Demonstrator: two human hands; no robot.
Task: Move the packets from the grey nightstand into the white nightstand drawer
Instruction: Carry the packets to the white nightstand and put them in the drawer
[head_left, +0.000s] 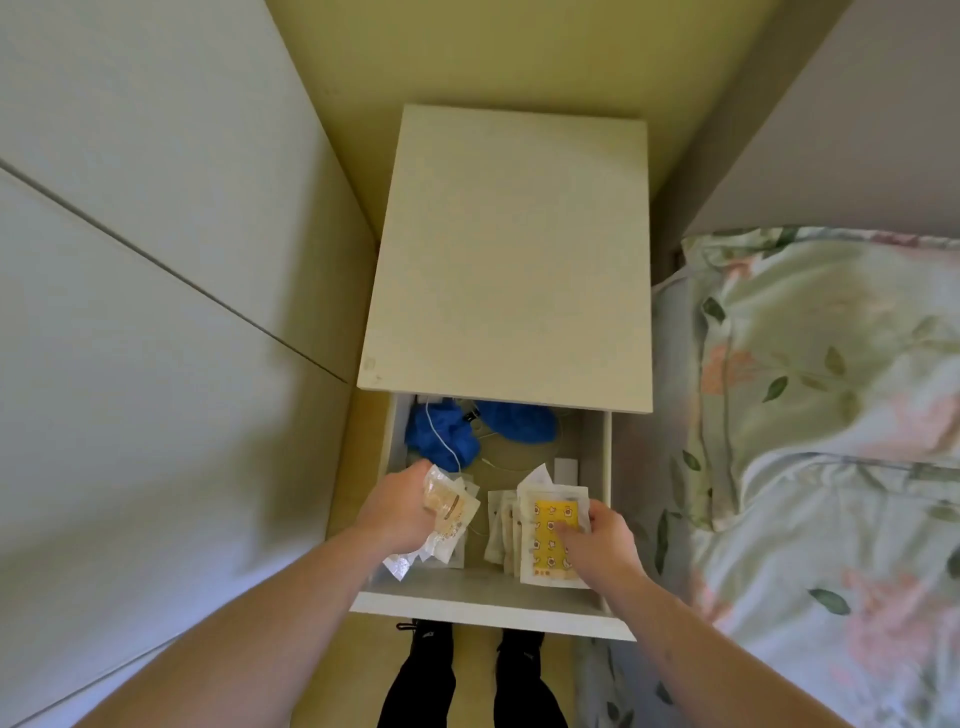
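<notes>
The white nightstand (511, 249) stands below me with its top drawer (483, 605) pulled out. My left hand (402, 512) grips a bunch of pale packets (451, 512) over the drawer's left side. My right hand (602, 540) holds a fanned stack of packets (550, 530), the top one yellow with a pattern, inside the drawer's right half. More white packets (496, 525) stand between the two bunches. The grey nightstand is not in view.
Blue cloth (441, 434) and a thin white cable (441, 441) lie at the back of the drawer. A bed with floral pillows (826, 364) is on the right. A pale wardrobe panel (145, 312) is on the left. My feet (472, 654) stand under the drawer front.
</notes>
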